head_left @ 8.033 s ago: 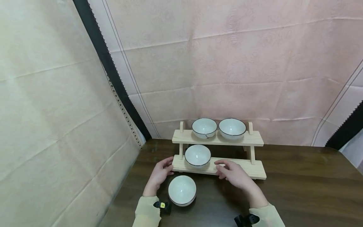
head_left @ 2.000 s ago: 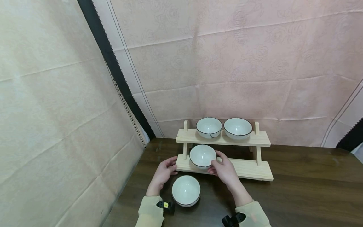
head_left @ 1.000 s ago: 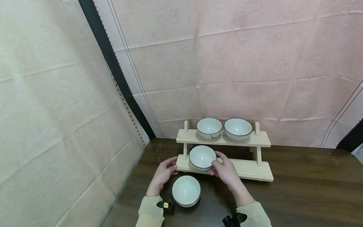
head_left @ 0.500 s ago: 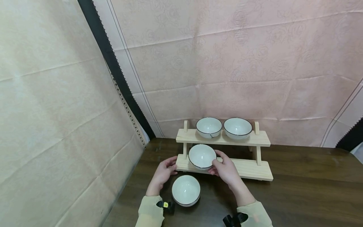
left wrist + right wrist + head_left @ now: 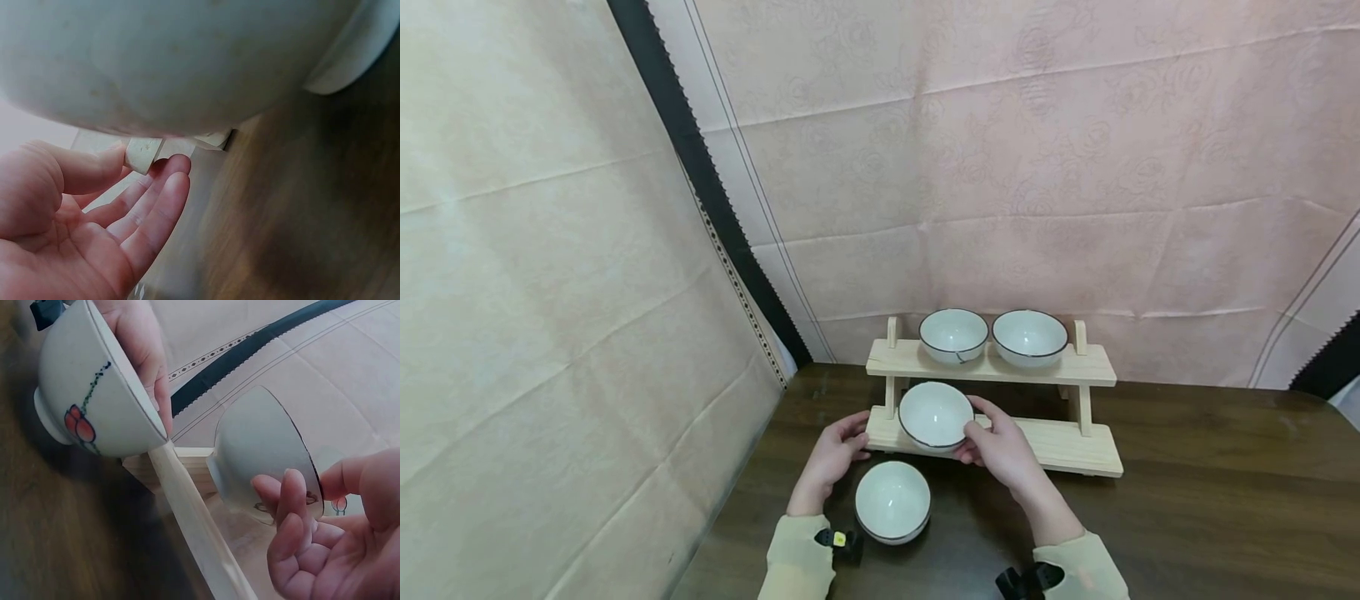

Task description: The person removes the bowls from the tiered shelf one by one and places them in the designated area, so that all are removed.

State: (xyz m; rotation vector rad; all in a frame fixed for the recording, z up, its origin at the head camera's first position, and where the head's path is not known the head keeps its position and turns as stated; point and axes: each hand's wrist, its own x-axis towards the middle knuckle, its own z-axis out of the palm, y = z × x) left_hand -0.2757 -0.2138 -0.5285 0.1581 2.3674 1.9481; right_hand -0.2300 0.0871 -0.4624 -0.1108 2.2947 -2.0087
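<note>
My right hand (image 5: 1000,446) pinches the right rim of a white, dark-rimmed bowl (image 5: 934,414) on the left part of the lower shelf. In the right wrist view, the thumb is at the rim of this bowl (image 5: 259,444) and the fingers lie along its outer side. My left hand (image 5: 833,460) holds the left end of the two-tier wooden rack (image 5: 1045,442); in the left wrist view, thumb and fingers (image 5: 159,219) lie on either side of the board end (image 5: 142,155). Between my forearms, a bowl with a painted red flower (image 5: 94,394) stands on the table.
Two similar bowls, a left one (image 5: 953,335) and a right one (image 5: 1030,337), sit side by side on the upper shelf. The rack stands on a dark wooden table (image 5: 1210,500) close to a pale cloth backdrop (image 5: 1037,167). Another cloth wall (image 5: 587,333) rises at the left.
Eight seconds ago my right hand was apart from the lower-shelf bowl, to its right; now it grips the rim. That bowl has shifted slightly towards me since two seconds ago. My left hand stays put.
</note>
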